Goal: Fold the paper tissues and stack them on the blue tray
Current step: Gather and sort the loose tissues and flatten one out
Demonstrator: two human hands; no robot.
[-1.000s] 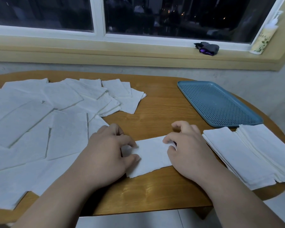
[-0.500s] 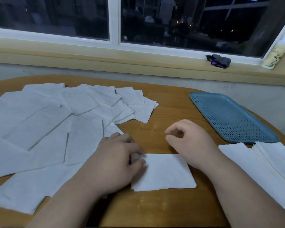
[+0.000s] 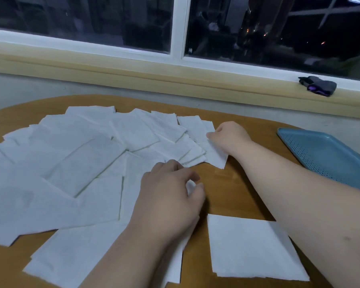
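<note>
At the far right edge of the tissue pile (image 3: 87, 163), the right grip (image 3: 227, 138) is pinching a loose tissue (image 3: 215, 157), likely pulling it out for folding. The left grip (image 3: 170, 196) is curling over the pile, perhaps steadying it; whether it is holding anything is unclear. A folded tissue (image 3: 252, 248) is lying just beside it, apart from the blue tray (image 3: 324, 154).

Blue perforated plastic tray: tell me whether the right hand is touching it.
No, the right hand pinches a white paper tissue in the spread, with bare wooden table between it and the blue perforated plastic tray.
</note>
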